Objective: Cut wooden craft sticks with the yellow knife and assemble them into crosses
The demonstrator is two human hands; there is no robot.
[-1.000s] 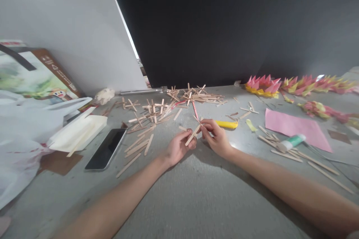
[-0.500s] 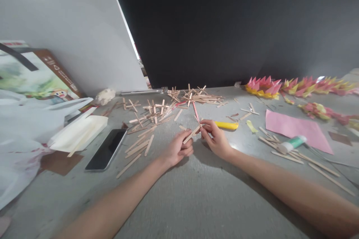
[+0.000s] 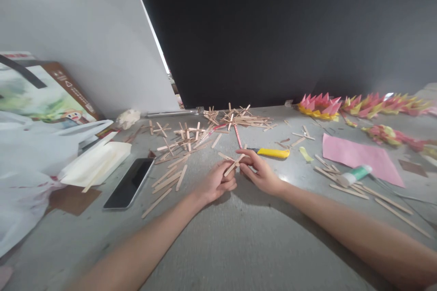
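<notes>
My left hand is closed on a small cross of pale wooden craft sticks, pinched between thumb and fingers with the other fingers curled under. From the right, my right hand takes the upper end of the same cross, its index finger stretched past the stick and its thumb below. Just beyond that hand lies a yellow box cutter. A red-and-white strip ends near the right fingertips. Past both hands is a heap of crossed craft sticks.
Left are loose sticks, a phone, a paper tray and a plastic bag. Right are pink paper, a glue stick and folded paper pieces. A black panel stands behind.
The stick cross has turned slightly in the fingers and shows more plainly. My right index finger has stretched out leftward over it. My left hand has barely moved.
</notes>
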